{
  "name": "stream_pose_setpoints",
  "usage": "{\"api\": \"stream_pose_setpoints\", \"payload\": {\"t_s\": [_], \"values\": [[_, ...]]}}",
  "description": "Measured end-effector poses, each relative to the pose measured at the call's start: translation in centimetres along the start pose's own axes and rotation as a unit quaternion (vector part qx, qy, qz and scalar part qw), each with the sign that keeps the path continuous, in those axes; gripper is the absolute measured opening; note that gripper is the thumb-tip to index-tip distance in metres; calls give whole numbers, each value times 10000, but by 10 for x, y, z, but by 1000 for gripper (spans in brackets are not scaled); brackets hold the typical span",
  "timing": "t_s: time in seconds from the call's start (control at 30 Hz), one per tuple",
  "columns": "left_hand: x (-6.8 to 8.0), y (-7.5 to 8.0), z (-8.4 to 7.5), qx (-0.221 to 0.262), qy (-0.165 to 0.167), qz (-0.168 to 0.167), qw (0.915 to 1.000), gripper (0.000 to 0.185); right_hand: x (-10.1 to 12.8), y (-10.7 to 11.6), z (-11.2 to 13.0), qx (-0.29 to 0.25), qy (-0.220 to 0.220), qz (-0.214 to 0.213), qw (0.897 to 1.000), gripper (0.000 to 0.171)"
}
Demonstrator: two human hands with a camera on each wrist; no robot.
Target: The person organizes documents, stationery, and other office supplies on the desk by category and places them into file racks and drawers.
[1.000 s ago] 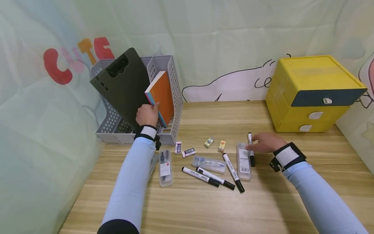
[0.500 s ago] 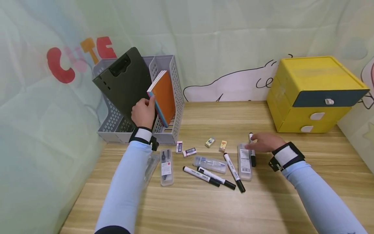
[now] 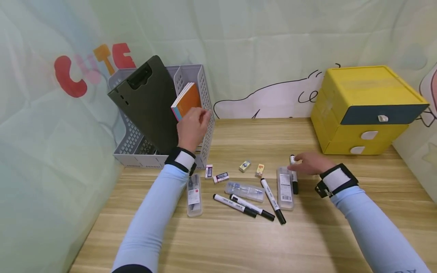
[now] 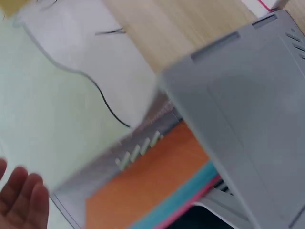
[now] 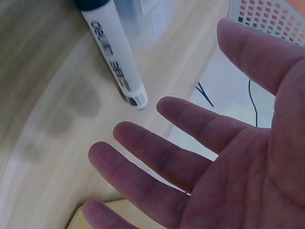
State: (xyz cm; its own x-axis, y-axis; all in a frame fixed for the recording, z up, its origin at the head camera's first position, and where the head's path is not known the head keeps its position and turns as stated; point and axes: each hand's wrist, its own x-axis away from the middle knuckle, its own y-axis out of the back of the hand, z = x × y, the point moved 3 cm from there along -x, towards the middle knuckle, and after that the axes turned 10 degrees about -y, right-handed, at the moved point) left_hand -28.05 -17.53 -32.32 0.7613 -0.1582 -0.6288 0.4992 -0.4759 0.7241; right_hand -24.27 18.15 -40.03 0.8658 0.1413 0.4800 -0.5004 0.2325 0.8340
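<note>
An orange notebook point(image 3: 187, 99) with a blue and pink edge stands in the right slot of a grey perforated file rack point(image 3: 206, 87). My left hand point(image 3: 197, 118) hovers just in front of its cover. In the left wrist view the fingers point(image 4: 20, 199) are straight and apart from the notebook point(image 4: 152, 186). My right hand point(image 3: 299, 160) lies open, palm down, over a black-capped white marker point(image 3: 294, 185) on the wooden table. In the right wrist view the marker point(image 5: 114, 62) lies below the spread fingers point(image 5: 157, 157), untouched.
A dark clipboard point(image 3: 146, 102) leans in the rack's left slots. Three more markers point(image 3: 250, 207), clear plastic cases point(image 3: 285, 187) point(image 3: 194, 195) point(image 3: 244, 190) and small erasers point(image 3: 221, 177) point(image 3: 244, 166) lie mid-table. A yellow drawer box point(image 3: 368, 106) stands back right.
My left hand let go of the notebook's edge and moved right, in front of its orange cover. The notebook sits lower in the rack. My right hand barely moved.
</note>
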Motion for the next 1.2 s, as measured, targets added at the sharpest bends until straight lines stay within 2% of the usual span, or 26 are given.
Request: {"api": "stream_pose_setpoints", "payload": {"t_s": [0.1,0.2,0.33,0.43,0.5,0.57,0.63,0.9,0.97,1.07,1.17,1.2], "values": [[1,-16,-14,2,-437,958,9944,39,1,6,-4,24,-30,-50,10000,68],[4,-31,-25,65,-527,2068,9769,46,3,12,-10,84,-28,-165,9998,70],[11,-52,-31,-30,-418,3339,9417,54,7,20,-18,41,-50,-333,9994,70],[19,-66,-30,-142,-342,4151,9090,56,11,27,-27,79,-65,-448,9989,71],[25,-71,-30,-143,-283,4587,8880,56,14,33,-35,125,-76,-542,9984,72],[30,-72,-31,-124,-192,4861,8736,56,18,41,-45,169,-137,-629,9978,74],[33,-72,-32,-109,-125,4965,8679,55,21,49,-56,166,-164,-745,9969,74],[35,-70,-34,-219,-174,4945,8687,54,42,82,-105,44,-527,-1022,9934,88],[35,-71,-34,-224,-175,4956,8681,54,48,89,-114,-81,-838,-1336,9875,82],[36,-72,-32,-217,-149,4954,8683,54,58,99,-124,-187,-1669,-2018,9649,75],[36,-73,-32,-160,-105,4943,8691,54,66,105,-131,-299,-2600,-2649,9281,75],[36,-73,-32,-144,-89,4941,8693,54,66,107,-132,-365,-2712,-2829,9193,72]]}}
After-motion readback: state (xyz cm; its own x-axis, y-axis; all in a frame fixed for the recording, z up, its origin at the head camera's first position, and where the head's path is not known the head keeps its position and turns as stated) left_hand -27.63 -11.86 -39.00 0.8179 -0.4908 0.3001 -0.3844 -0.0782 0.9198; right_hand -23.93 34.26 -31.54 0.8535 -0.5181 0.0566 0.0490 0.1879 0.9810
